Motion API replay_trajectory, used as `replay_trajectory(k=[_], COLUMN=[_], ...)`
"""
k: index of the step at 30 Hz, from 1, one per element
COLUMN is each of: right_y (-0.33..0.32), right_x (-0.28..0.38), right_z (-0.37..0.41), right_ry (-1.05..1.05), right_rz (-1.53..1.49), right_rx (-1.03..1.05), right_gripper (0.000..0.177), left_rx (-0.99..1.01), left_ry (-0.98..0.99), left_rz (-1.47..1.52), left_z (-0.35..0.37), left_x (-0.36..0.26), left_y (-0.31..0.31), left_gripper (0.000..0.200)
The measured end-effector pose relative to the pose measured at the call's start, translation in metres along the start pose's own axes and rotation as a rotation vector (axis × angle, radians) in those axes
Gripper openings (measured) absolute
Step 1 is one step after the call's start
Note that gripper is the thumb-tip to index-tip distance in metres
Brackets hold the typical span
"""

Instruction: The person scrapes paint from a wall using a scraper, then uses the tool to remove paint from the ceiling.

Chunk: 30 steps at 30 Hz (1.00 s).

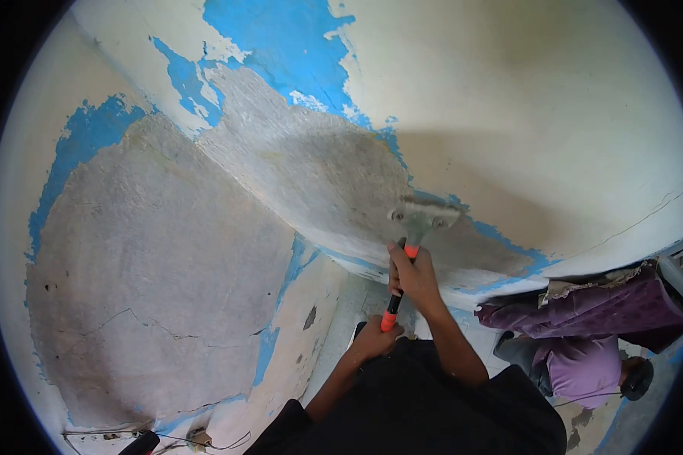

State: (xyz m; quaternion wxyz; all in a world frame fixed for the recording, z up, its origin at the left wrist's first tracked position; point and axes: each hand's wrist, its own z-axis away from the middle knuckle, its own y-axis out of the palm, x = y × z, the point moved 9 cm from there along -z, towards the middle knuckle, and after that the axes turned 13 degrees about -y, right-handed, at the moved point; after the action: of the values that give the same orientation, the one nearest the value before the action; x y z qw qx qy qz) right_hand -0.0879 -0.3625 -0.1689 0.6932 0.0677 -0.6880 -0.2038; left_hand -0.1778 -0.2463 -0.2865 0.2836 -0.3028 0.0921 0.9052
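A scraper [421, 220] with a wide metal blade and an orange-and-black handle lies flat against the wall, its blade at the edge of a strip of blue and cream paint [501, 235]. My right hand [413, 277] grips the handle just below the blade. Around the handle's lower end, my left hand [376, 341] is closed. Both arms reach up from my black-clad body at the bottom of the view. To the left of the blade, the wall is scraped down to bare grey plaster [319, 167].
A large bare plaster patch [159, 273] with cracks covers the adjoining wall on the left, ringed by blue paint. Another person in a purple shirt [584, 368] is at lower right under a purple cloth [622, 307]. Wires and a fitting [193, 438] sit at the bottom left.
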Motion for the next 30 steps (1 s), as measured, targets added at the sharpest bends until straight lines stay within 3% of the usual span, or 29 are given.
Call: replay_trajectory(k=[6,9,12,18,21,26,30], right_y=[-0.006,-0.005,0.004,-0.003,0.006,-0.007,-0.011], right_x=[-0.038,-0.03,-0.007,-0.045,-0.002,-0.041,-0.023], right_z=[-0.002,-0.002,-0.002,-0.002,-0.001,0.001,-0.001], right_ry=[0.029,0.022,0.002,0.037,-0.006,-0.014,-0.033], right_rz=[0.078,0.033,0.004,0.055,0.045,0.072,0.075], right_rx=[-0.009,-0.025,0.013,-0.029,0.026,-0.009,-0.029], right_gripper=[0.038,0.038,0.039,0.039,0.037,0.036,0.037], left_rx=[-0.03,0.034,-0.033,-0.025,0.041,0.004,0.017], left_ry=[0.002,0.013,0.013,0.031,0.007,0.02,0.051], left_rz=[0.041,0.084,-0.024,0.021,0.057,0.071,0.044], left_z=[-0.02,-0.016,-0.002,-0.031,0.0,-0.024,-0.021], left_x=[0.023,0.015,0.007,0.041,0.007,0.035,0.016], left_y=[-0.001,0.002,-0.006,-0.008,0.004,0.002,0.005], left_gripper=[0.028,0.028,0.028,0.028,0.027,0.028,0.027])
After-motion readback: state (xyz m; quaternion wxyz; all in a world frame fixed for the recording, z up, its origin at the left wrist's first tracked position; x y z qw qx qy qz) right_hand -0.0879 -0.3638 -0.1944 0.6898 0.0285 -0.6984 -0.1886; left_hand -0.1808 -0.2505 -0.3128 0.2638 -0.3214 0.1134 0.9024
